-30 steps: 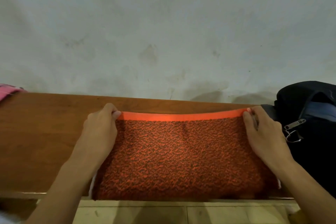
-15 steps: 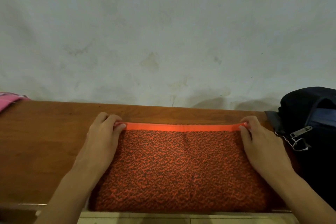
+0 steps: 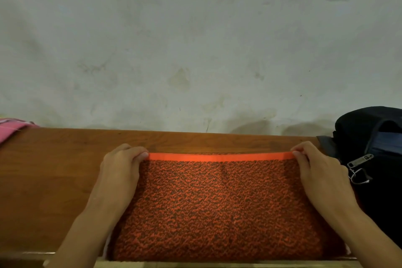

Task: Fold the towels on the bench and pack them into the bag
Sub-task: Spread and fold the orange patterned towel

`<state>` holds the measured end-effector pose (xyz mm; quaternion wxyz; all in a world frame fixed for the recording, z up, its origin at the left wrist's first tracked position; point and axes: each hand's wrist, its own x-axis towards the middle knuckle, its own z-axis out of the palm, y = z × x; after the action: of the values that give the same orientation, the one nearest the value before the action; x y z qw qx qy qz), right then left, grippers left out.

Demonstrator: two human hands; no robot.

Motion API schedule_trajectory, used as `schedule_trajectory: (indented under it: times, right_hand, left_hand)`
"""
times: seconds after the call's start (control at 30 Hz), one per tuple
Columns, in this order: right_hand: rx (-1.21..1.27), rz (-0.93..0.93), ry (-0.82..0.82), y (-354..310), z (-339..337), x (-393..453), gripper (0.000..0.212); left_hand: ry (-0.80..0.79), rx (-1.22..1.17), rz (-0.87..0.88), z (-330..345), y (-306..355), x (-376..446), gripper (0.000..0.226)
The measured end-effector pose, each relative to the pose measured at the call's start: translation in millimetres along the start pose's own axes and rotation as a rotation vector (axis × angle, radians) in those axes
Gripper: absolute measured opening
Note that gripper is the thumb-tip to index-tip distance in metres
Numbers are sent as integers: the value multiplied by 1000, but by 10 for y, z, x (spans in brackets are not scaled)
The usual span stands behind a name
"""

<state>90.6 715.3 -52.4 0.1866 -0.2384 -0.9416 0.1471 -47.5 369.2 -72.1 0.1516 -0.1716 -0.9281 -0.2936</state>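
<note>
Two hands are set at the far corners of an orange-and-dark speckled terry towel [image 3: 219,202], which is spread flat on the brown wooden desk [image 3: 47,180]. The towel's plain orange hem [image 3: 219,156] is pinched at its left end by the left hand [image 3: 120,172] and at its right end by the right hand [image 3: 322,174], fingers curled over the edge. The near edge of the towel reaches the desk's front edge. A black fabric bag [image 3: 374,159] with a metal zipper pull [image 3: 360,160] is seen just beside the right hand. A pink cloth [image 3: 13,127] lies at the desk's far left, well apart. A stained pale wall [image 3: 195,39] stands behind.
</note>
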Motion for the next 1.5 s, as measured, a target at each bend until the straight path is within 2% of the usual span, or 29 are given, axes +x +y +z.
schedule_trajectory:
  times: [0.27, 0.47, 0.57, 0.7, 0.97, 1.37, 1.5]
  right_hand:
    - [-71, -18, -42, 2, 2, 11, 14]
    - [-62, -25, -104, 24, 31, -8, 16]
    - [57, -35, -89, -1, 36, 4, 14]
    - [171, -54, 6, 25, 88, 33, 10]
    - [71, -27, -12, 3, 48, 28, 16]
    - [53, -25, -25, -31, 72, 61, 17]
    - [45, -16, -87, -57, 94, 29, 18]
  left_hand:
    - [35, -49, -31, -5, 66, -27, 14]
    - [11, 34, -27, 1, 89, -72, 11]
    - [34, 69, 32, 9, 122, -73, 13]
    - [7, -32, -58, 32, 112, -43, 18]
    - [-16, 11, -145, 37, 208, -64, 15]
    - [43, 30, -106, 84, 160, -59, 11]
    - [11, 30, -98, 63, 172, -71, 9]
